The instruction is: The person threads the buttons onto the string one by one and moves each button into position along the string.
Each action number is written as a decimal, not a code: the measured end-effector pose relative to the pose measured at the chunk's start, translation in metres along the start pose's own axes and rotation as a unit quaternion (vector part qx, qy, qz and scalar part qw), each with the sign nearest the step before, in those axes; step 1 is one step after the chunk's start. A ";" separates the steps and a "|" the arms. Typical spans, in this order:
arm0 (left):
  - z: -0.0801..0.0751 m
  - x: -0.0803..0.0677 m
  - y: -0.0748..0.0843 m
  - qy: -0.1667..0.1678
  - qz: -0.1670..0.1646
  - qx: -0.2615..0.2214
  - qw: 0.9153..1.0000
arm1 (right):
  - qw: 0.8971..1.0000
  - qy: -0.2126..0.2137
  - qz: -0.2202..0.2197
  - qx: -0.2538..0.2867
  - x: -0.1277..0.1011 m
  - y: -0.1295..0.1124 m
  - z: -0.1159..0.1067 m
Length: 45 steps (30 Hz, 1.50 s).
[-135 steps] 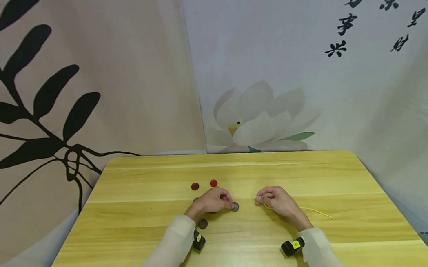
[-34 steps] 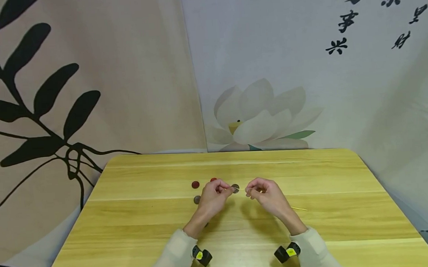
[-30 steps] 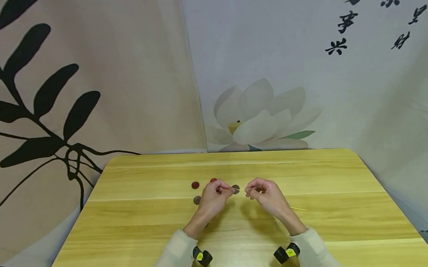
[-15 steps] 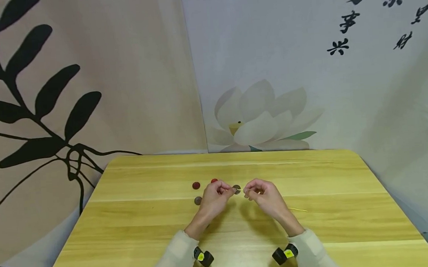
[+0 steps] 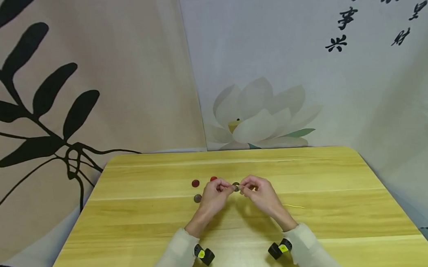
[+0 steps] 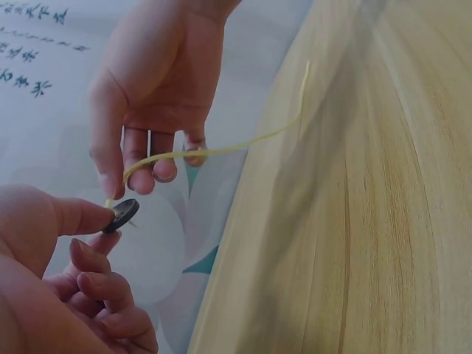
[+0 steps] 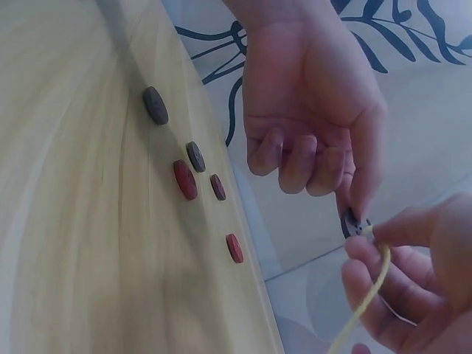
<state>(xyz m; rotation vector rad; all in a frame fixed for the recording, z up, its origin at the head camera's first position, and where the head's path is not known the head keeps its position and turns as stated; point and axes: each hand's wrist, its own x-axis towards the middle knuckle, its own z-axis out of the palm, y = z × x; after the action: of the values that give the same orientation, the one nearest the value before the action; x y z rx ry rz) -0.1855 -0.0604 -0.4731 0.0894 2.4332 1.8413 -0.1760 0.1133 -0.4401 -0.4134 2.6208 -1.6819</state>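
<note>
My left hand (image 5: 215,195) pinches a dark round button (image 6: 125,214) by its edge between thumb and finger, held up over the table. A yellow cord (image 6: 221,150) is pinched near its end by my right hand (image 5: 259,191), whose fingertips are right at the button's face. In the left wrist view a short bit of yellow shows just beyond the button, below its rim. The cord's long part hangs from the right hand, and its tail shows past the right wrist in the head view.
Several loose buttons lie left of the hands on the wooden table (image 5: 150,227): a dark red one (image 5: 195,183), a bright red one (image 5: 213,178) partly behind the left hand, and a grey-brown one (image 5: 197,198). More, such as a dark button (image 7: 155,105), show in the right wrist view.
The left hand has lifted the button from the table. Both hands have come together, the right moving left with the cord until its fingertips meet the button; the cord's tail has shifted left.
</note>
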 end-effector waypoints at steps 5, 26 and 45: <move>-0.001 0.002 0.000 0.006 -0.002 -0.001 1.000 | 1.000 0.011 -0.019 -0.011 0.010 0.023 0.008; 0.003 -0.001 -0.002 0.001 -0.007 -0.019 1.000 | 0.998 0.010 -0.040 -0.041 0.005 0.033 0.005; 0.008 -0.002 0.006 0.009 -0.018 -0.007 1.000 | 0.988 0.030 -0.103 -0.109 0.002 0.033 0.011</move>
<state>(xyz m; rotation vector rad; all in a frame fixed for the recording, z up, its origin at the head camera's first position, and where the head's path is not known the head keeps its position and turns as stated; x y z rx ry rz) -0.1827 -0.0512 -0.4695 0.0274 2.4167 1.8507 -0.1838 0.1159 -0.4735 -0.6692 2.9086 -1.4782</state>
